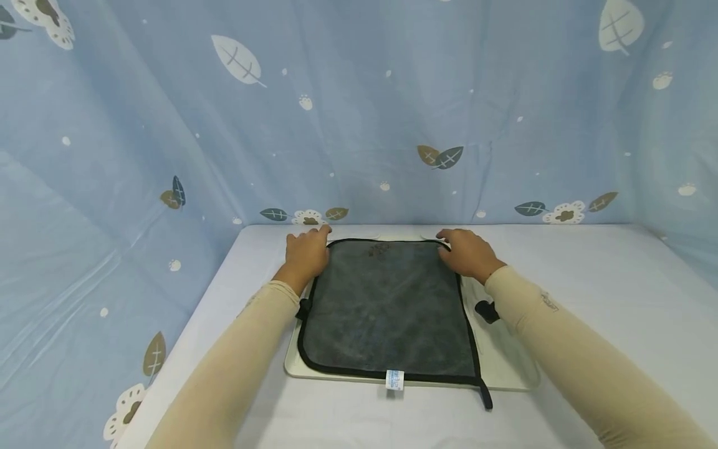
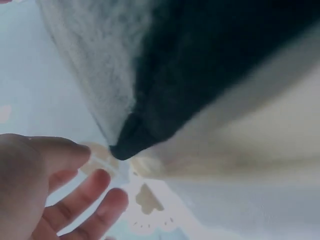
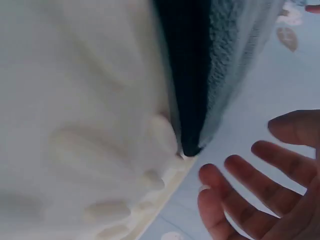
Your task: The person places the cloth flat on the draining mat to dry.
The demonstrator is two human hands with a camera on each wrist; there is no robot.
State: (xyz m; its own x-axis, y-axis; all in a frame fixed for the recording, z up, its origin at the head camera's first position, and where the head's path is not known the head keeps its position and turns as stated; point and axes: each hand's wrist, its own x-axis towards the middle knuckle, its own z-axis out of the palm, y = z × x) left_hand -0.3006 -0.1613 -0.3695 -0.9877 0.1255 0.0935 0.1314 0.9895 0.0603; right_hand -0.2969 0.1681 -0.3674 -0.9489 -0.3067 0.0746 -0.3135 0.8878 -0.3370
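A grey cloth with a black bound edge, a white label and a black hanging loop lies spread on a cream board in the head view. My left hand is by the cloth's far left corner, my right hand by the far right one. In the left wrist view the left fingers are loosely spread beside the dark corner, with a gap to it. Likewise, the right fingers in the right wrist view are relaxed and apart from the cloth.
Under the board is a table with a white cover. Blue curtain fabric with leaf and flower prints hangs behind it and down the left side. Small dark pieces sit beneath both wrists. Raised bumps show on the board's surface.
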